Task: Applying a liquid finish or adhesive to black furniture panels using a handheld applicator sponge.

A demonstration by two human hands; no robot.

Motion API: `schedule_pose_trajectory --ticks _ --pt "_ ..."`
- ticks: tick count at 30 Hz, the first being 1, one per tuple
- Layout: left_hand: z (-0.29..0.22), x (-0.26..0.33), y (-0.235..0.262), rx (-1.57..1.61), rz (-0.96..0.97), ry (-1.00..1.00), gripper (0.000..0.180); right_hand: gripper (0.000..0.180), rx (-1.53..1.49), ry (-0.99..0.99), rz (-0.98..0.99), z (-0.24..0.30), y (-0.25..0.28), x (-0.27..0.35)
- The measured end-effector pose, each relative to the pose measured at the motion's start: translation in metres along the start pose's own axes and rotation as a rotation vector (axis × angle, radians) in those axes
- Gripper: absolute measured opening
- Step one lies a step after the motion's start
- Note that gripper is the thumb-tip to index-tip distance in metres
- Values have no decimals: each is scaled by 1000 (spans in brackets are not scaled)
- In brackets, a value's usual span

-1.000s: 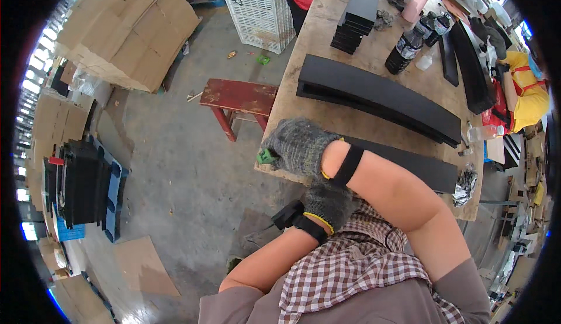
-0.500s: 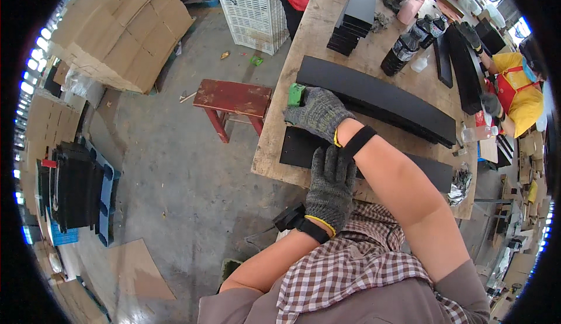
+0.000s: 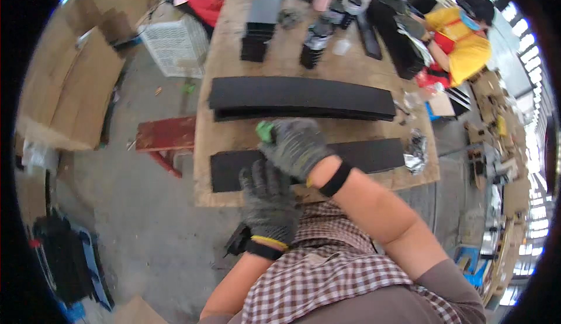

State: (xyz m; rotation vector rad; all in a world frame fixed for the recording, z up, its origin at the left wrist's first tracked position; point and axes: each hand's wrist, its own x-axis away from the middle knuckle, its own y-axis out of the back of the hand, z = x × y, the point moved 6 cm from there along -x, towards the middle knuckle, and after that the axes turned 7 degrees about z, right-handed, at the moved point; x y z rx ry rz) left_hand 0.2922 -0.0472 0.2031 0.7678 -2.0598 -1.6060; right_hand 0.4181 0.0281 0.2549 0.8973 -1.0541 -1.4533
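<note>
A flat black board [image 3: 374, 153] lies along the near side of the wooden table. My left hand [image 3: 269, 201], in a grey knit glove, rests at the board's near edge toward its left part, fingers stretched out. Above the same board, my gloved right hand [image 3: 298, 148] is closed around a small green object [image 3: 266, 131]; its exact kind is hidden by the fingers and blur. Beyond it lies a stack of slightly curved black boards [image 3: 301, 97], apart from both hands.
The wooden table [image 3: 234, 137] also bears stacked black strips [image 3: 260, 26], dark bottles [image 3: 315, 43] and crumpled foil [image 3: 416, 151]. A red stool [image 3: 166, 134] stands at its left. Across the right side, a co-worker in yellow [image 3: 461, 49] handles black boards. Cardboard boxes [image 3: 76, 90] stand far left.
My right hand has come from the left end of the far stack to over the near board, still with the green object. The view has turned, so the table sits squarer and further left.
</note>
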Motion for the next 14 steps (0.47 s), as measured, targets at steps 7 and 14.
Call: schedule_pose_trajectory --ticks 7,14 --pt "-8 -7 -3 -163 188 29 106 34 149 -327 -260 -131 48 87" --pt "-10 -8 -7 -233 236 82 109 45 250 -770 -134 -285 85 164"
